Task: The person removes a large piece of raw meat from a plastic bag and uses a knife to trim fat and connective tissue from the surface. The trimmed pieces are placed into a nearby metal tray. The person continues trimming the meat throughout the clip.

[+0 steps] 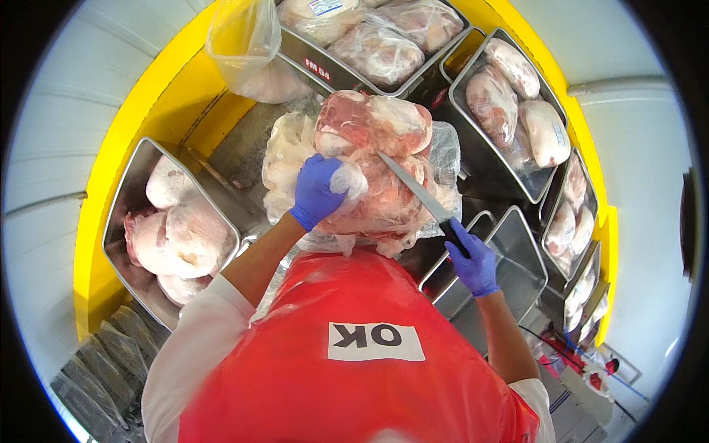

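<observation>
A stack of raw meat pieces [369,122] in clear plastic lies in the middle, with crumpled plastic [288,140] around it. My left hand [317,192], in a blue glove, is closed on a bunched piece of clear plastic [347,177] at the meat's left side. My right hand [469,262], also blue-gloved, grips the black handle of a long knife [413,184], whose blade slants up and left across the meat, its tip near the split between the upper and lower pieces.
Metal bins of meat stand at the left [235,249], back [295,50] and right [459,87]. An unfilled metal bin [498,295] is beside my right hand. A plastic bag [240,44] sits at the back left. A yellow ledge [118,188] curves around the bins.
</observation>
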A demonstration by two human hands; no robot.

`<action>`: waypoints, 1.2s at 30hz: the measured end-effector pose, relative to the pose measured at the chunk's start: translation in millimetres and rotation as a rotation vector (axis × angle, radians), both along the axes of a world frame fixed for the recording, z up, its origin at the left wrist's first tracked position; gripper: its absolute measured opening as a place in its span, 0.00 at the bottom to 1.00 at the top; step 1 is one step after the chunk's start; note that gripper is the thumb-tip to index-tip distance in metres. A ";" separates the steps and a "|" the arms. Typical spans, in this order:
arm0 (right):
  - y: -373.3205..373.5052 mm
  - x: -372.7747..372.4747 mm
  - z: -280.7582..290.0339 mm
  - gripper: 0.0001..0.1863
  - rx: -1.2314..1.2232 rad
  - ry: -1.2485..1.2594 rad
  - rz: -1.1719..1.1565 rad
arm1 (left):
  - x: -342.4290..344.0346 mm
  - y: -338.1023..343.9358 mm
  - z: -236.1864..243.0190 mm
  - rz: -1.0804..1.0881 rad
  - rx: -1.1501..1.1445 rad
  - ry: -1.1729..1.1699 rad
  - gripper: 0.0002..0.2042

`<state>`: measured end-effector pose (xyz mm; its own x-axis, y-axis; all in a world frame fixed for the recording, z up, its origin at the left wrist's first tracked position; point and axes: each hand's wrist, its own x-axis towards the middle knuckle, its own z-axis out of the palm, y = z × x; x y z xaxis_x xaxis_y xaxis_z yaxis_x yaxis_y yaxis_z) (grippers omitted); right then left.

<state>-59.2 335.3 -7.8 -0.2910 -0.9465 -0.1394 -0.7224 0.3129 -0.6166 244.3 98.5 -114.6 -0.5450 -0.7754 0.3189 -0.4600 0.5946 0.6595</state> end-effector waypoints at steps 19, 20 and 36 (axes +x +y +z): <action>-47.4 36.2 125.8 0.27 0.208 0.721 0.349 | -9.2 0.7 11.8 -0.018 -0.061 0.001 0.10; -54.0 41.5 133.7 0.26 0.232 0.740 0.366 | -9.0 -0.1 11.5 -0.039 -0.051 0.026 0.10; -141.4 64.1 160.4 0.25 0.459 0.668 0.513 | -3.8 -9.7 10.0 -0.203 -0.026 -0.059 0.13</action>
